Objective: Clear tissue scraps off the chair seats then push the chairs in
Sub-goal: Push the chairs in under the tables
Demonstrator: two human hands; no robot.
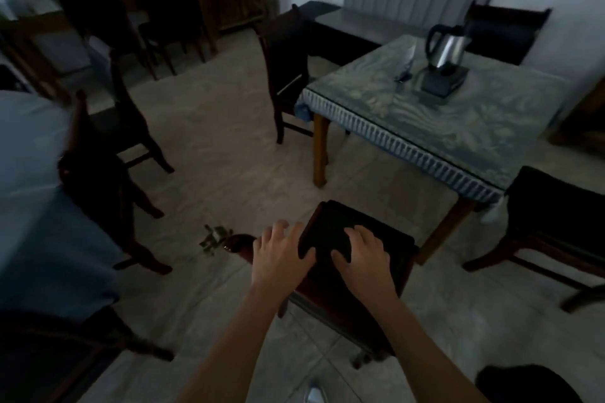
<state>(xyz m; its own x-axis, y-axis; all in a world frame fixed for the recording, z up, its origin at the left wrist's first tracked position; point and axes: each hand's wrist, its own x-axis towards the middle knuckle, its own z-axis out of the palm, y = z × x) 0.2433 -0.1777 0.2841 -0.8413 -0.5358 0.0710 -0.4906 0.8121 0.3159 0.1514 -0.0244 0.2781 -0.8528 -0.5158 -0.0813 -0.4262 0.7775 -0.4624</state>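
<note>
Your forearms reached forward and down to the chair (pixel 357 258) right in front of you, both hands resting on top of its back. Your left hand (pixel 281 255) lay over the left end of the backrest with fingers spread and curled over the edge, thumb on the near side. Your right hand (pixel 363 255) sat flat near the middle, fingers bent over the dark top. Neither hand held a scrap; both were loosely curled on the chair.

That chair stood well apart from the table (pixel 458 121), its seat hidden behind the backrest, so you could not tell whether it was clear. It looked ready for pushing in. A crumpled scrap (pixel 214 239) lay on the floor just left of the chair. The far chair (pixel 288 75) was part-way tucked at the table's corner, while the right chair (pixel 553 222) stood out from the table, so pushing in seemed largely left to do.
</note>
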